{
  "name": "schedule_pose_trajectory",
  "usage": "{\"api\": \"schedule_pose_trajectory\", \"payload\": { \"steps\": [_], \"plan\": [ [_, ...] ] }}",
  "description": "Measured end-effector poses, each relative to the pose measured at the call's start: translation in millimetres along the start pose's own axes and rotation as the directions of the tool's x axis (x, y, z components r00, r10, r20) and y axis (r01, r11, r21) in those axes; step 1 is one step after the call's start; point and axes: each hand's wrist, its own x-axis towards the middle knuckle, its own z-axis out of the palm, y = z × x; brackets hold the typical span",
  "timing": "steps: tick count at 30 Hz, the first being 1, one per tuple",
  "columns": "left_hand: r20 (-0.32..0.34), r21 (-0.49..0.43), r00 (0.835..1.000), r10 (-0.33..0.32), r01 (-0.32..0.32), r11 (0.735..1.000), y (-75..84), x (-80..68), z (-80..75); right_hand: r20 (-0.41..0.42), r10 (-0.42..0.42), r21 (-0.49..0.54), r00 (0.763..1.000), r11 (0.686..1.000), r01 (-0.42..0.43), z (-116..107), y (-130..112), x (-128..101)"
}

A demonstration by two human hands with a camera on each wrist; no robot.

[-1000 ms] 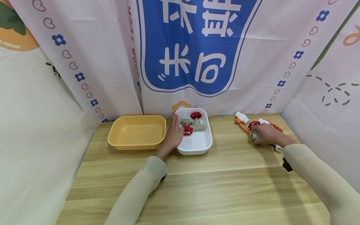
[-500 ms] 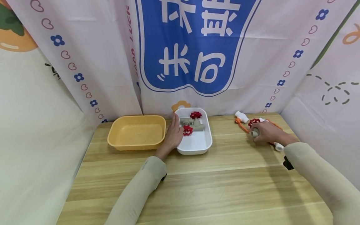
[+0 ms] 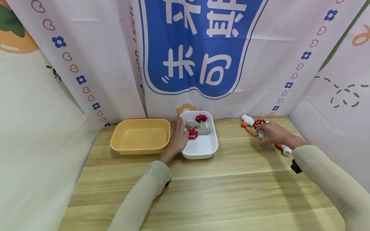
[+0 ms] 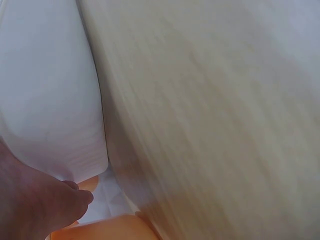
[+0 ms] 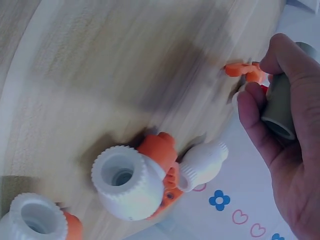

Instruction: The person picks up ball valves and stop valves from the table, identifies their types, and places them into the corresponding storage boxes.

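My right hand (image 3: 274, 133) grips a grey pipe valve (image 3: 260, 134) with a red handwheel (image 3: 258, 123). In the right wrist view the fingers curl round the grey valve's body (image 5: 280, 107), close over the table. My left hand (image 3: 178, 138) lies with fairly straight fingers along the left side of a white tray (image 3: 200, 149). Two grey valves with red handwheels (image 3: 193, 133) lie inside that tray. Around the right hand are several white valves with orange handles, one white valve (image 3: 248, 119) behind it and another (image 3: 286, 150) nearer me.
A yellow basin (image 3: 140, 134) stands left of the white tray, close by my left hand. White ball valves (image 5: 127, 180) with orange handles lie near the table's right end. A printed curtain (image 3: 115, 64) hangs behind the wooden table (image 3: 214, 192).
My right hand has moved slightly up and leftward in the head view, bringing the grey valve and its red handwheel along. The left hand and the tray have stayed put.
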Motion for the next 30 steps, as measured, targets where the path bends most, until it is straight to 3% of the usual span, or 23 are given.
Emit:
{"api": "schedule_pose_trajectory", "payload": {
  "steps": [11, 30],
  "plan": [
    [-0.010, -0.005, 1.000, 0.006, -0.006, 1.000, -2.3, 2.3, 2.2, 0.010, -0.031, -0.006, 0.999, 0.999, 0.031, -6.8, -23.4, 7.7],
    [-0.003, -0.010, 1.000, 0.001, -0.001, 1.000, -2.4, 1.5, 1.8, -0.038, -0.213, -0.007, 0.976, 0.977, 0.212, -11.0, -55.8, 26.4]
  ]
}}
